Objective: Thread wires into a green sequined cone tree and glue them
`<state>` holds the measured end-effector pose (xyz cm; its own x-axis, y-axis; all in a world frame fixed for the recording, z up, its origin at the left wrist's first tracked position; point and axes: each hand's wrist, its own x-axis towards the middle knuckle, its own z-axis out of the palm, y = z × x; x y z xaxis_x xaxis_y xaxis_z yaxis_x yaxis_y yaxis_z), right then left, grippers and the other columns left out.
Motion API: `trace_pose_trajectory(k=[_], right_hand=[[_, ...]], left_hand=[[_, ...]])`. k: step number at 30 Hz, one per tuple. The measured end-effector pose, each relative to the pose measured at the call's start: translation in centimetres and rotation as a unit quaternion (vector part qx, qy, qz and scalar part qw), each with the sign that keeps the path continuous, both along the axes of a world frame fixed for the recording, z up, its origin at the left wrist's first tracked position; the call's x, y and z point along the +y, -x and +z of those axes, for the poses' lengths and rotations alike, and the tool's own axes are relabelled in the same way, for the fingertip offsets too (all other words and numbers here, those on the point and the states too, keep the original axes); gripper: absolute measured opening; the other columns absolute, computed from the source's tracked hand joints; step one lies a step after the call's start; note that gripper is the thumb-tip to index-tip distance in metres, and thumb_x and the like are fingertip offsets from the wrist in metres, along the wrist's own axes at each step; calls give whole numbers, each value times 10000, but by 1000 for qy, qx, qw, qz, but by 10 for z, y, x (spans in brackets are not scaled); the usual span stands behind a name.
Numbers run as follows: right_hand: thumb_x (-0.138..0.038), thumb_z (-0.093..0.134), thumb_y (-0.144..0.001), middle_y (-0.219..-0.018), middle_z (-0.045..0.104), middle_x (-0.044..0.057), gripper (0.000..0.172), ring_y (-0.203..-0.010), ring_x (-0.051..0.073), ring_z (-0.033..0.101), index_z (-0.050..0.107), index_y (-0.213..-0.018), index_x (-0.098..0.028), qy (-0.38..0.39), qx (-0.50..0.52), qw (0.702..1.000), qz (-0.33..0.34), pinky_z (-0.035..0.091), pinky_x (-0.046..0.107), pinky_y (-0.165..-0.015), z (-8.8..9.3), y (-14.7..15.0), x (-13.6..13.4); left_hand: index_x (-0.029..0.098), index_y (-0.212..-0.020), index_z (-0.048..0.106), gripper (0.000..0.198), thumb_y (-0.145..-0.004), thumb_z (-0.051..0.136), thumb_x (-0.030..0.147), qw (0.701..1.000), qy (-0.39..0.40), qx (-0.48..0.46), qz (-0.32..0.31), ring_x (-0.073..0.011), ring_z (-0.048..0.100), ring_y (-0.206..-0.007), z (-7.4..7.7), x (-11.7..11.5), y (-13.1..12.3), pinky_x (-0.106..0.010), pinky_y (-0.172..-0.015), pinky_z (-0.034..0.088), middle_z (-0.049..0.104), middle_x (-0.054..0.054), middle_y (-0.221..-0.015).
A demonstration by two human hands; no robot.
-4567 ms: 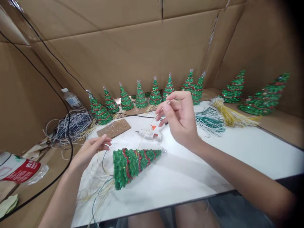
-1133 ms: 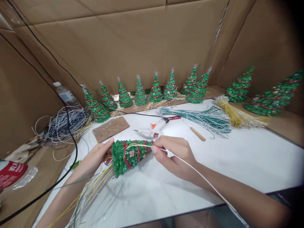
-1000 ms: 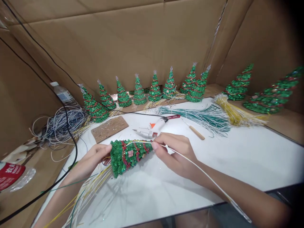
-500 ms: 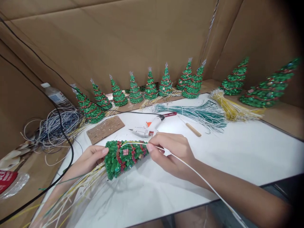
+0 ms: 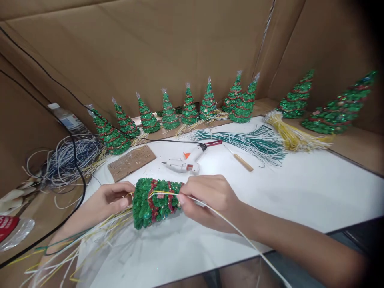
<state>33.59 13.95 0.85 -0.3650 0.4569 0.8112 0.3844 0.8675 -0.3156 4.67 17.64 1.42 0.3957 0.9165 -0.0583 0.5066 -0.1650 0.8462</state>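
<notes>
A small green Christmas tree (image 5: 144, 206) with red glitter garland and a pink gift ornament lies on its side above the table, tip to the right. My right hand (image 5: 210, 204) is closed around its narrow end and pinches a white wire (image 5: 231, 222) that runs along the tree's side, beside a short yellow strand, and trails past my wrist. My left hand (image 5: 108, 204) is at the tree's wide base, fingers curled among thin yellow and white wires (image 5: 99, 230) coming out of it. Some of its fingertips are hidden by the base.
Behind lie a white glue gun (image 5: 183, 164), a wooden-handled awl (image 5: 241, 160), red-handled snips (image 5: 213, 143) and a cardboard piece (image 5: 132, 162). Bundles of green wires (image 5: 249, 142) and yellow wires (image 5: 291, 134) rest farther back. Several finished-looking trees (image 5: 170, 114) line the cardboard wall; a black cable (image 5: 82, 180) crosses left.
My left thumb has come off the tree's base and moved left to the wires. The tree has turned slightly, and my right hand has shifted a little left and down with it.
</notes>
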Motion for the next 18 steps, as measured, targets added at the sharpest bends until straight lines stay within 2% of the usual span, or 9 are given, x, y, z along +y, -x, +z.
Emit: trace_pose_trajectory(k=[3,5,8,11,15,18], right_hand=[[-151,407,-925,-626,473,-12,233,-559,69,418,510,-717,-134,-6,-32,999,0,296,207,-532,-1,2,-1],[-155,398,-930,-632,479,-9,241,-562,70,418,511,-718,-136,-7,-39,999,3,297,207,-533,-2,2,-1],[-143,406,-919,-630,474,-8,232,-561,73,409,518,-716,-133,-23,-45,999,4,290,211,-530,-3,2,0],[-130,427,-910,-617,458,-11,218,-557,75,404,530,-718,-127,-43,-52,998,-7,287,217,-524,-3,1,1],[-136,429,-919,-609,460,-12,225,-551,79,412,540,-723,-133,-45,-62,997,-29,310,215,-519,-2,2,0],[-143,437,-921,-611,472,-10,226,-549,82,417,539,-719,-140,-74,-81,993,-44,310,222,-505,-2,3,0]], left_hand=[[184,-981,687,318,-688,706,308,994,-40,69,-74,-265,568,-997,4,-2,11,-317,-901,440,625,-78,-1090],[224,-1067,658,400,-677,731,277,985,-91,123,-81,-289,488,-1161,8,-4,12,-355,-1028,347,551,-78,-1257],[272,-1165,568,489,-702,726,272,971,-145,170,-84,-277,434,-1233,10,-9,9,-369,-1070,303,447,-65,-1376],[264,-1091,551,354,-760,678,265,962,-194,167,-91,-227,499,-1158,11,-14,2,-312,-1016,362,484,-58,-1316],[236,-883,619,75,-811,610,215,959,-231,128,-104,-177,578,-952,14,-20,-8,-256,-857,439,600,-40,-1031],[219,-749,660,81,-808,608,203,965,-209,107,-121,-153,590,-789,17,-22,-12,-239,-736,450,609,-26,-843]])
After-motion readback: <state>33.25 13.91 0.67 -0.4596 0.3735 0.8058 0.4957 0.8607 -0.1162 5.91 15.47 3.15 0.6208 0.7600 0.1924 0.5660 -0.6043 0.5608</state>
